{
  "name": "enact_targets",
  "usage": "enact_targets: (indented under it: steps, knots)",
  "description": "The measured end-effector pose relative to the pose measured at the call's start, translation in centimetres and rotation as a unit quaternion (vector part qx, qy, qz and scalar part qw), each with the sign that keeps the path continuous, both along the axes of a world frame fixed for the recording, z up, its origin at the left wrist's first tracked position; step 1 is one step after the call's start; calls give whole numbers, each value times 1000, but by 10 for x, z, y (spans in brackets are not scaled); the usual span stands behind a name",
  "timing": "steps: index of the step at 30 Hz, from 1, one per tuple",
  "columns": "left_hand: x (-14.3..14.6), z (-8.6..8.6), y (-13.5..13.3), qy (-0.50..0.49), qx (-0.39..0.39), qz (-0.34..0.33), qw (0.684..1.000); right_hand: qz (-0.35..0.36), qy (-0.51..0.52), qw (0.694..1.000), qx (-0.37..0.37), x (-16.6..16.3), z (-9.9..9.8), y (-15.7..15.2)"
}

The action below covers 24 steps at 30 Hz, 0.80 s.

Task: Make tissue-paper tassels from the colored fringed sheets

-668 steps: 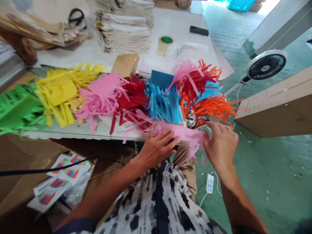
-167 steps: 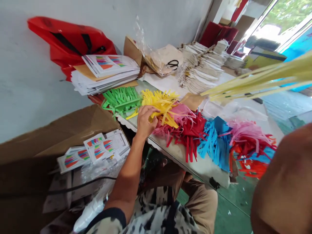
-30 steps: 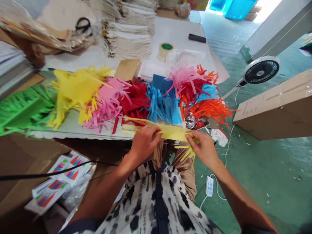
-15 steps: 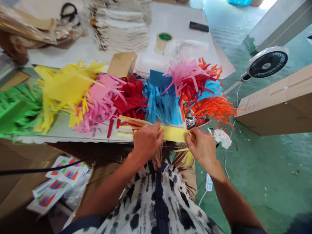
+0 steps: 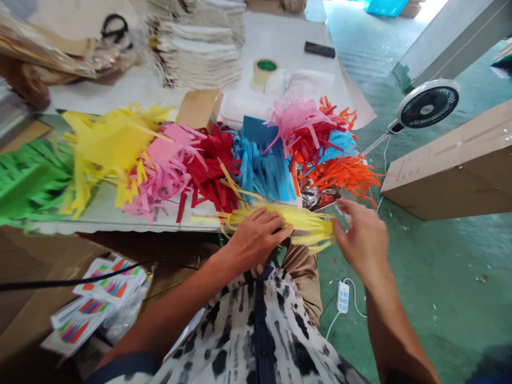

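Note:
My left hand [image 5: 258, 237] is closed over the middle of a yellow fringed paper tassel [image 5: 308, 226] at the table's front edge, its cut strips spreading out on both sides. Just right of the strip ends is my right hand [image 5: 364, 237], slightly blurred, with thumb and fingers apart. Whether its thumb touches a strip is hard to tell. Behind my hands lie fringed papers: a blue bunch [image 5: 266, 157], a dark red bunch [image 5: 214, 165], a pink bunch [image 5: 170, 160] and a yellow bunch [image 5: 116, 138].
Green fringe [image 5: 34, 184] lies far left; orange fringe [image 5: 348, 173] lies at the right corner. Behind stand a tape roll [image 5: 262, 74] and a stack of white cords [image 5: 200, 58]. A fan [image 5: 430, 104], a cardboard box [image 5: 452, 165] and a power strip [image 5: 343, 297] are at right.
The flat yellow band held between both hands is now a loose, spread tassel. My right hand has let go of the band and moved right, its fingers opening.

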State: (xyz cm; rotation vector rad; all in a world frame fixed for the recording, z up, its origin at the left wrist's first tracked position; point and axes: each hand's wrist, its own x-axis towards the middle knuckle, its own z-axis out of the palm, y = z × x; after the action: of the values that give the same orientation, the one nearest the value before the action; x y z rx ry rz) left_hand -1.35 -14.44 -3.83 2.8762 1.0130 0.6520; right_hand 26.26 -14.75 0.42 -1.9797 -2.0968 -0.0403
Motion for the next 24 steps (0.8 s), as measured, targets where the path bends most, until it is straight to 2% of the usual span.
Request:
enact_targets:
  steps: [3, 4, 6, 8, 9, 12, 15, 18, 20, 22, 23, 24]
  knots:
    - [2, 3, -3, 11, -8, 5, 1000, -27, 11, 995, 95, 21, 22, -22]
    - [3, 4, -3, 14, -11, 7, 1000, -9, 29, 993, 118, 19, 25, -30]
    - [4, 4, -3, 21, -20, 10, 1000, 77, 79, 984, 139, 1, 23, -43]
    - [5, 4, -4, 25, -24, 11, 999, 207, 112, 968, 92, -26, 9, -50]
    - [5, 4, -4, 23, -25, 10, 999, 244, 106, 962, 60, -39, -1, -51]
    - [-3, 3, -4, 5, -39, 2, 999, 226, 74, 971, 32, -60, -31, -46]
    - [-26, 6, -2, -20, -57, 17, 998, 215, 72, 973, 39, -57, -47, -38]
    - [-58, 17, 2, -21, -60, 84, 994, 226, 70, 970, 47, -50, -47, -32]
    - [-73, 28, 2, -6, -46, 167, 985, 226, 59, 971, 48, -49, -45, -29]
    - [-75, 38, -1, -6, -7, 262, 965, 225, 46, 972, 46, -51, -44, -27]
    - [-70, 41, -2, -17, 20, 292, 956, 225, 43, 972, 46, -52, -44, -26]
    - [-62, 42, -5, -34, 44, 295, 954, 227, 42, 972, 45, -52, -43, -25]
